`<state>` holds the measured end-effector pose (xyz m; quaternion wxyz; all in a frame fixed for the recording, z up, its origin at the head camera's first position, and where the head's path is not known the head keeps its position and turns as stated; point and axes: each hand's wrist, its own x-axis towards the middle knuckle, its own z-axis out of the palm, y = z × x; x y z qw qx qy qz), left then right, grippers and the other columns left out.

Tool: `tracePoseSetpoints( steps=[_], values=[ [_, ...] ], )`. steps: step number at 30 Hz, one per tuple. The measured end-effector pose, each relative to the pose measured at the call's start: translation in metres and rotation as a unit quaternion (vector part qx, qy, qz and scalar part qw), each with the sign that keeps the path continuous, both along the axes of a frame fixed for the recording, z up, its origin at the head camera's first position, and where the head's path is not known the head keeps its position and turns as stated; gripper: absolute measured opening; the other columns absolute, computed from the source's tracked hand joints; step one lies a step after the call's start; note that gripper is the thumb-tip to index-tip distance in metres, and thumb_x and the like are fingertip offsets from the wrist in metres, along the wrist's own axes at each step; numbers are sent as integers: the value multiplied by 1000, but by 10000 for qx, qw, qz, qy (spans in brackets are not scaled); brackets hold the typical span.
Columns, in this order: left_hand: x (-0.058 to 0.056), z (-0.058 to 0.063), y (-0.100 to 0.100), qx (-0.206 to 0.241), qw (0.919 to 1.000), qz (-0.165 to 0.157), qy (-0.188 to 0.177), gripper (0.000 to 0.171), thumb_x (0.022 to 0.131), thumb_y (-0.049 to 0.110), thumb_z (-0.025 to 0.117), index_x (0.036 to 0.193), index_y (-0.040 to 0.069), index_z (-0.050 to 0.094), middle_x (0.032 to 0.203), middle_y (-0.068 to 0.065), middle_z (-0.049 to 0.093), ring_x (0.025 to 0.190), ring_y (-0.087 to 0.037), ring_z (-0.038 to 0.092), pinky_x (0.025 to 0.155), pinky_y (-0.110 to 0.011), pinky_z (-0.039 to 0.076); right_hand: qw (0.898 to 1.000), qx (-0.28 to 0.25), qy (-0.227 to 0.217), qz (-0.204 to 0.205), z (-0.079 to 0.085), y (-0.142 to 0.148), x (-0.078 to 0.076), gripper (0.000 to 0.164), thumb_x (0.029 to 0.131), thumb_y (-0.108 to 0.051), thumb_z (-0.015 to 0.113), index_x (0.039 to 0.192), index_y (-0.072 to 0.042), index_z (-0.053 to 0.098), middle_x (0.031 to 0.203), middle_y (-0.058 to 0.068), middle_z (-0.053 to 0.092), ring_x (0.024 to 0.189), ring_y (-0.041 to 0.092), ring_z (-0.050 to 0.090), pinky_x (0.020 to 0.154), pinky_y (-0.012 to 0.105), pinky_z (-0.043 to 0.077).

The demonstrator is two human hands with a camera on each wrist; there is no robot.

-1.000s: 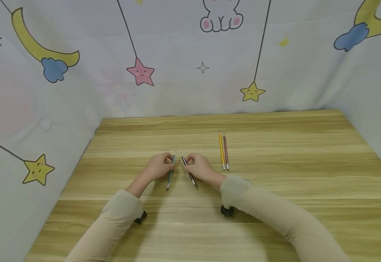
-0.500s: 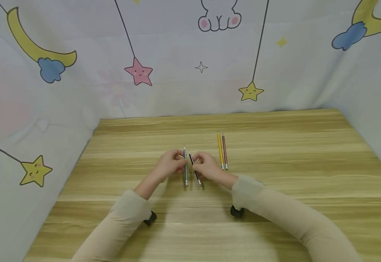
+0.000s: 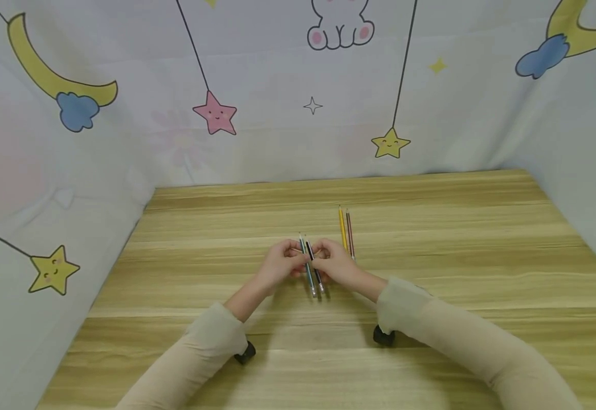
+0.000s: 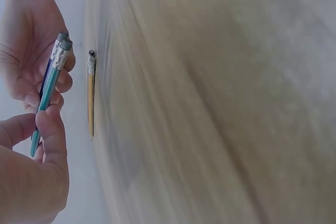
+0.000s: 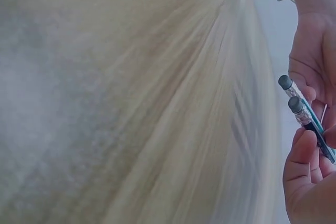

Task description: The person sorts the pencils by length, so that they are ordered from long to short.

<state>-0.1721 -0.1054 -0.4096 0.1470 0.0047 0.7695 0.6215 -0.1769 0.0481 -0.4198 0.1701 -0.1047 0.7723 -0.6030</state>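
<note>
My left hand (image 3: 281, 265) pinches a teal pencil (image 3: 308, 273) between thumb and fingers. A black pencil (image 3: 318, 275) is pinched by my right hand (image 3: 340, 265), right beside the teal one. Both pencils slant the same way, tips pointing away and eraser ends toward me. In the left wrist view the teal pencil (image 4: 51, 80) covers much of the dark one, and their grey erasers sit side by side. The right wrist view has the black pencil's eraser (image 5: 296, 104) in front of the teal pencil's eraser (image 5: 285, 82).
A yellow pencil (image 3: 342, 228) and a dark red pencil (image 3: 350, 233) lie side by side on the wooden table (image 3: 431, 239), just behind my right hand, which overlaps their lower ends. A printed cloth (image 3: 267, 68) hangs behind the table.
Both hands have moved right, the left one further, bringing the teal pencil up against the black one. The teal pencil has turned from leaning right to leaning left, nearly parallel with the black.
</note>
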Motion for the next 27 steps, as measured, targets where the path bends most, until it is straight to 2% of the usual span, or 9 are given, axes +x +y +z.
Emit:
tracePoseSetpoints(
  steps=[11, 21, 27],
  values=[
    [3, -2, 11, -1, 9999, -94, -74, 24, 83, 6, 58, 105, -2, 52, 79, -5, 57, 62, -11, 58, 54, -22, 48, 9993, -289, -166, -140, -2, 11, 8, 22, 79, 2, 51, 101, 4, 50, 66, 0, 50, 49, 10, 45, 44, 21, 42],
    [2, -3, 20, -151, 9995, -202, -187, 26, 82, 11, 60, 104, -1, 52, 77, -4, 57, 62, -12, 57, 54, -21, 48, 9995, -227, -198, -126, -7, 26, 10, 25, 80, 0, 51, 104, 7, 47, 68, 0, 49, 48, 9, 44, 45, 20, 40],
    [-1, -4, 30, -263, 9988, -381, -132, 27, 82, 13, 61, 104, -1, 52, 75, -3, 57, 60, -11, 56, 55, -23, 50, 9992, -216, -269, -183, -9, 40, 10, 23, 81, 1, 51, 103, 6, 46, 66, -1, 48, 48, 8, 44, 44, 19, 40]
  ],
)
